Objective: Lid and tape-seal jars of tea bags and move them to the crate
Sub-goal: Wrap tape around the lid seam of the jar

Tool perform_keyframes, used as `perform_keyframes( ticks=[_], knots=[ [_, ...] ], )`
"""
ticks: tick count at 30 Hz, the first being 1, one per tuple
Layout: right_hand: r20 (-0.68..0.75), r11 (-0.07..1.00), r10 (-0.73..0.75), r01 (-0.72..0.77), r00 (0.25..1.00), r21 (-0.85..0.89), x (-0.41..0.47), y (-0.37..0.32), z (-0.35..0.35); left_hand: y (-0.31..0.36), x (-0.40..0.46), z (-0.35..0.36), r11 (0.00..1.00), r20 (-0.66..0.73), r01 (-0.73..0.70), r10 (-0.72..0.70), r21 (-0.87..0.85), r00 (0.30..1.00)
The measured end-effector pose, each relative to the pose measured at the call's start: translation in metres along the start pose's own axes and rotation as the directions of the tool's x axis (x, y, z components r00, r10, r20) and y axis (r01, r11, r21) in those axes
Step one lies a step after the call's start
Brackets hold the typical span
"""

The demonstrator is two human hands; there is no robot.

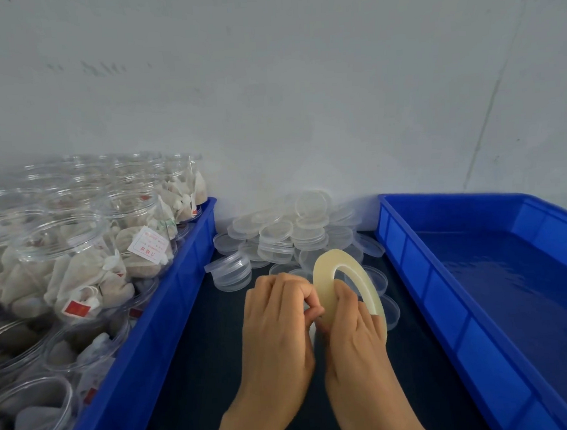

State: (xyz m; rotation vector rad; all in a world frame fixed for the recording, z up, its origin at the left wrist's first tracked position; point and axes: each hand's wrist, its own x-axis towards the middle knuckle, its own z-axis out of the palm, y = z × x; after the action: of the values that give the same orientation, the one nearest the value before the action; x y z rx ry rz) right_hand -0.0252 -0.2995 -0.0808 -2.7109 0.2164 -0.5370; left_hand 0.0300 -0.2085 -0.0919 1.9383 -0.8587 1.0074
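A plain pale grey painted wall [268, 84] fills the back. A thin slanted crack line [495, 85] runs down its right side. Below lies a dark flat tabletop [203, 344].

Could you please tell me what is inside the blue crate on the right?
Nothing shows inside the right crate: only its bare blue floor and ribbed walls. Its near corner runs out of the picture, so that part cannot be checked. The jars all stand in the left crate.
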Motion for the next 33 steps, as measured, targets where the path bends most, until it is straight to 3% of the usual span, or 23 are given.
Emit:
perform_keyframes(
  ticks=[2, 4, 7, 12, 21, 24, 29, 33],
  knots=[
    [-0.053, 0.999, -0.05, 0.05, 0.997, 0.0, 0.0, 0.0, 0.002, 0.0, -0.003, 0.0, 1.0, 0.023, -0.01, 0.011, -0.02, 1.0],
    [-0.157, 0.982, -0.084, 0.109, 0.984, 0.153, -0.002, 0.002, 0.0, 0.002, -0.005, -0.002, 0.999, 0.045, 0.007, -0.004, -0.053, 0.999],
    [-0.059, 0.863, -0.143, 0.154, 0.988, 0.481, -0.003, 0.012, 0.001, 0.004, 0.0, -0.007, 0.986, 0.097, 0.114, -0.102, -0.125, 0.99],
    [-0.056, 0.814, -0.099, 0.113, 0.994, 0.569, -0.009, 0.022, -0.006, 0.001, 0.014, -0.014, 0.965, 0.209, 0.19, -0.151, -0.181, 0.966],
    [-0.07, 0.929, 0.041, -0.012, 0.997, 0.37, -0.007, 0.033, -0.014, -0.018, -0.003, -0.01, 0.881, 0.224, 0.327, -0.262, -0.341, 0.939],
    [-0.094, 0.921, 0.111, -0.067, 0.989, 0.383, -0.002, 0.047, -0.02, -0.046, -0.02, -0.007, 0.75, 0.291, 0.507, -0.417, -0.424, 0.861],
    [-0.035, 0.919, 0.143, -0.12, 0.989, 0.376, 0.012, 0.063, -0.016, -0.073, -0.044, 0.016, 0.63, 0.509, 0.698, -0.5, -0.341, 0.7],
    [0.017, 0.953, 0.099, -0.1, 0.995, 0.286, 0.017, 0.063, -0.01, -0.078, -0.05, 0.033, 0.58, 0.567, 0.71, -0.452, -0.399, 0.689]
  ],
)
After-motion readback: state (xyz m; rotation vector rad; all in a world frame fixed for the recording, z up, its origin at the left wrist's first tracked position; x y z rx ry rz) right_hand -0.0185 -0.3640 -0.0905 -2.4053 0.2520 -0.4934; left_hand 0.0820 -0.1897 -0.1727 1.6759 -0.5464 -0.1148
